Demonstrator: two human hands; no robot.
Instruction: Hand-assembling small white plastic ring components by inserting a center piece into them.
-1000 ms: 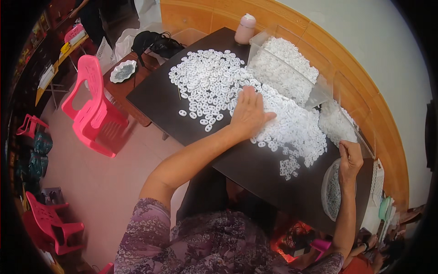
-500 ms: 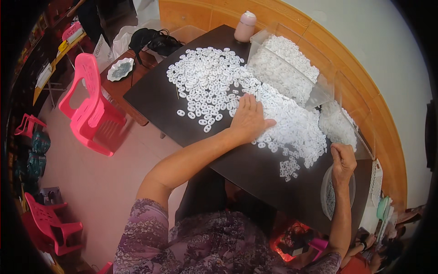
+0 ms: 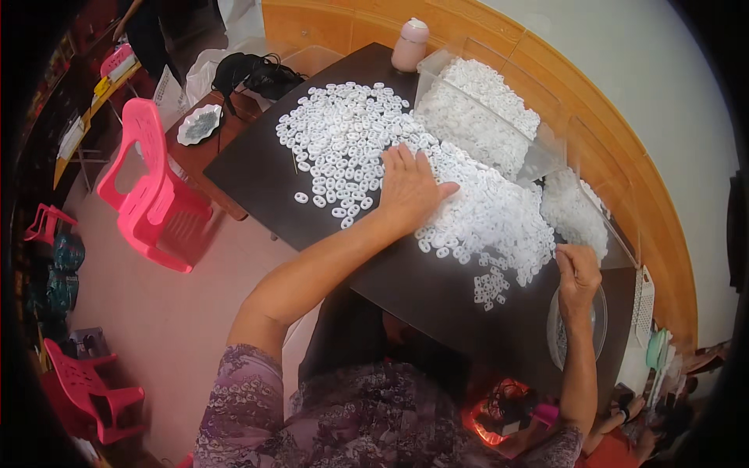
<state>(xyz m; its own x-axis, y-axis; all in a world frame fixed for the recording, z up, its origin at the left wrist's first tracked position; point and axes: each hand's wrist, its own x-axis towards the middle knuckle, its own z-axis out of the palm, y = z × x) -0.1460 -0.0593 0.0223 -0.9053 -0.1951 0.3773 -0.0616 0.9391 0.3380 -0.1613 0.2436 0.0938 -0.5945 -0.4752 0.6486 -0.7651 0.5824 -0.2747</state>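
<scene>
Dark brown wood makes up the broad rectangular tabletop (image 3: 265,175) that fills the middle of the frame, running from upper centre down to the lower right. Across it lies a wide spread of small white plastic ring-shaped pieces (image 3: 343,144), thin and scattered toward the upper left, heaped thicker toward the right of centre. Behind the heap, in the upper right, stands a clear plastic box (image 3: 488,117) filled with the same white pieces. At the left edge of the frame sits a bright pink plastic chair (image 3: 152,195).

The left hand (image 3: 407,187) lies flat with fingers spread wide, palm down on the pieces at the centre, holding nothing. Compared with a second ago it sits slightly further into the spread, so it looks to be sweeping or levelling the pieces rather than lifting any.

The right hand (image 3: 577,273), at the right of the frame, is curled narrow at the edge of the heap, just above a round clear plastic dish (image 3: 599,327) at the lower right; it has crept up from the dish toward the pieces, likely pinching a few, though whether it holds any I cannot tell.

A pale pink lidded jar (image 3: 410,45) stands at the tabletop's far end, upper centre.
</scene>
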